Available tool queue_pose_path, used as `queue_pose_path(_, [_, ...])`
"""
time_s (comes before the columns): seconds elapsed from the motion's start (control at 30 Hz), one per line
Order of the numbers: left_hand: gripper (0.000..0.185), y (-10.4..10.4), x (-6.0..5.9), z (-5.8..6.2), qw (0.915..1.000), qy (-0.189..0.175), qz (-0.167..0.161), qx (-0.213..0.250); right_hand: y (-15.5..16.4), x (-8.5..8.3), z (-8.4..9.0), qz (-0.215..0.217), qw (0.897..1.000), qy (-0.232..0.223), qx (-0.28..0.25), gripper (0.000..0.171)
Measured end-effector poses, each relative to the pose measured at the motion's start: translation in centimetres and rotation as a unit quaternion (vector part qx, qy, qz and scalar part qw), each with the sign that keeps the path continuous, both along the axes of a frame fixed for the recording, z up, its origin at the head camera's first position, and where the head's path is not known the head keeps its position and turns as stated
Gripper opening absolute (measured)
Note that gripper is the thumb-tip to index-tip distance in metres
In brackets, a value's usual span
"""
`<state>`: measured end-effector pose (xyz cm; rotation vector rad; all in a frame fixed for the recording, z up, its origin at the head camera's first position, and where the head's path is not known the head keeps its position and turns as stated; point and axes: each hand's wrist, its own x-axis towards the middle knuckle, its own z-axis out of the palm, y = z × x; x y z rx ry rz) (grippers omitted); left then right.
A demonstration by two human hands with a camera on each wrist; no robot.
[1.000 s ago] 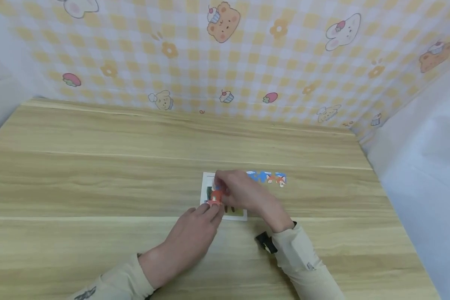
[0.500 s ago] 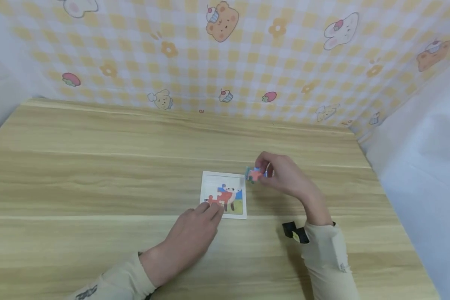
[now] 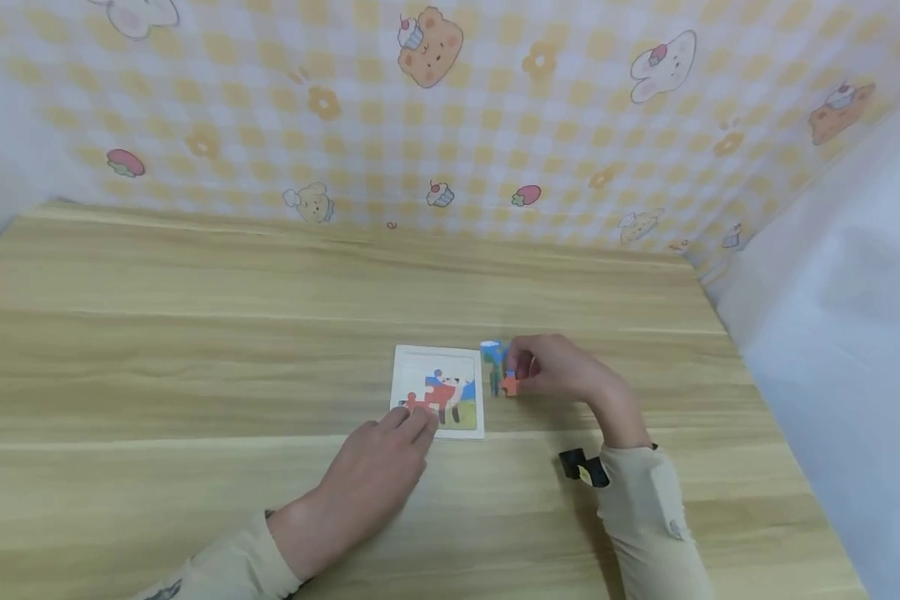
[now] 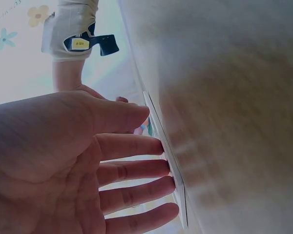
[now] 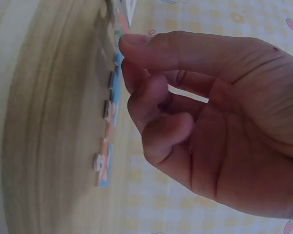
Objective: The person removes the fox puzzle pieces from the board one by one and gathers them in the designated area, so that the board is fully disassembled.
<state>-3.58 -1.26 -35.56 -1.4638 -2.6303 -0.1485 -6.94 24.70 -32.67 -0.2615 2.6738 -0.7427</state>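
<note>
A puzzle board (image 3: 402,375) with a white border lies on the table, part of its fox picture filled in. My left hand (image 3: 375,467) rests straight fingers on the board's lower left edge; the left wrist view shows the fingertips (image 4: 167,212) touching its side. Just right of the board, my right hand (image 3: 562,367) pinches a puzzle piece (image 3: 511,384) with orange on it between thumb and fingers. A tree-and-sky part (image 3: 492,367) shows beside it; whether it is the same piece I cannot tell. In the right wrist view the fingertips hide most of what is pinched.
Several puzzle pieces (image 5: 107,151) lie in a row on the wooden table (image 3: 232,358), hidden behind the right hand in the head view. A yellow checked cloth (image 3: 375,158) with cartoon prints hangs along the back. White cloth (image 3: 855,292) stands at the right.
My right hand leaves the board, moves right with a puzzle piece in its fingers, then lowers beside the board's right edge. The left hand stays on the board.
</note>
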Motion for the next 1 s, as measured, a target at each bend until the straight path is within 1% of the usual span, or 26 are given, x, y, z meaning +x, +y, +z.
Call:
queue_pose_path(0.23, [0.042, 0.0, 0.2, 0.0, 0.9999, -0.003, 0.003, -0.014, -0.3, -0.2, -0.6, -0.007, 1.000, -0.002, 0.000, 0.017])
queue_pose_path(0.43, [0.045, 0.0, 0.1, 0.1, 0.9996, -0.005, 0.001, -0.027, -0.5, -0.4, -0.9, -0.009, 1.000, -0.006, 0.007, 0.017])
queue_pose_path(0.8, [0.046, -0.1, 0.1, 0.0, 0.9996, -0.008, 0.001, -0.027, -0.6, -0.4, -1.1, -0.032, 0.999, -0.013, 0.036, 0.019])
queue_pose_path(1.0, [0.046, 0.0, 0.1, 0.1, 0.9998, -0.001, 0.002, -0.020, -0.7, -0.4, -1.0, -0.039, 0.998, -0.019, 0.044, 0.019])
